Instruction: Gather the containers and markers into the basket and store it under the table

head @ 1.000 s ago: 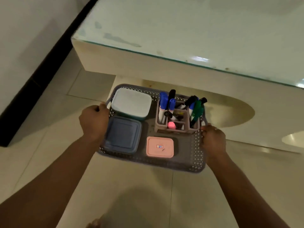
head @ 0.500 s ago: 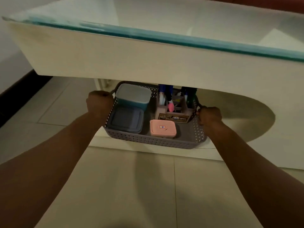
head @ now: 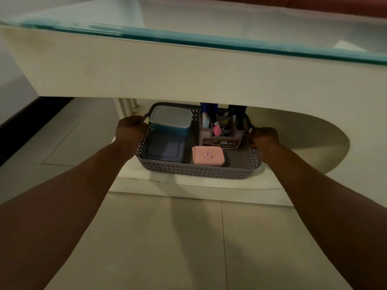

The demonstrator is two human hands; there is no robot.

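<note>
Both hands were closed around the basket's end handles: the left hand (head: pixel 130 130) wrapped the handle at nine o'clock of the basket (head: pixel 199 170), and the right hand (head: pixel 264 137) gripped the one at three o'clock. Largest in view was the table (head: pixel 167 68), its pale apron and glass top filling the twelve o'clock half of the frame, with a lower shelf (head: pixel 188 185) beneath it. The grey basket sat at the centre, its base seemingly on or just above that shelf and its far half already under the apron. Inside, a teal tub (head: pixel 170 120) with a pale lid stood at eleven o'clock, a flat blue box (head: pixel 163 147) at eight o'clock, a marker holder (head: pixel 222 135) at one o'clock and a small pink box (head: pixel 208 154) at five o'clock. The markers (head: pixel 208 114) stood upright, their tops hidden behind the apron's lower edge.

To finish well, the basket probably needed a level, straight push toward twelve o'clock, kept low so the marker tips cleared the apron; whether they touched it could not be told. Even pressure from both sides would stop it skewing.

Both forearms reached forward nearly straight from six o'clock, converging slightly, wrists level, knuckles turned up and outward over the handles.
</note>
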